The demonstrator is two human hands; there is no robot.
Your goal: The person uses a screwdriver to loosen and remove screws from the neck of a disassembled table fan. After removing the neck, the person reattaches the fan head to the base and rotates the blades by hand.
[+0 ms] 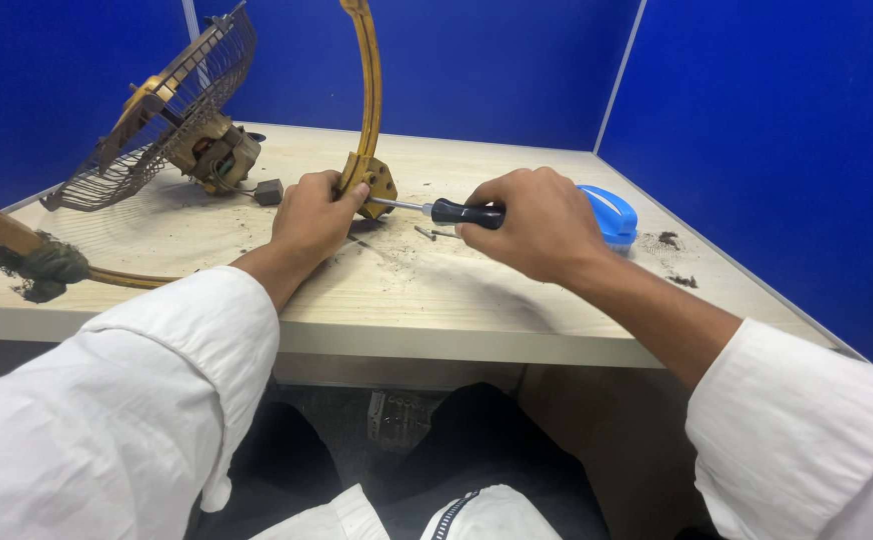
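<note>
White sleeves (127, 400) are filling the near edge of the view, with dark trousers showing below the table (427, 300) between them. The left hand (309, 218) is closing around the yellow bracket (374, 180) at the foot of a curved yellow arm (368, 80), fingers wrapped tight on it. The right hand (542, 225) is gripping the black handle of a screwdriver (447, 211), fully closed around it, and the metal tip is pointing left into the bracket. The bracket is sitting on the table near its middle, just right of the left hand.

The tabletop is pale wood grain and is carrying a scatter of dark dust and grit, thickest around the hands and at the far right. Two small screws (432, 234) are lying just below the screwdriver shaft. A wire fan guard with its motor (182, 110) is leaning at the far left. A blue lid-like thing (612, 212) is peeking out behind the right hand. Blue partition walls (757, 120) are enclosing the desk on the far and right sides.
</note>
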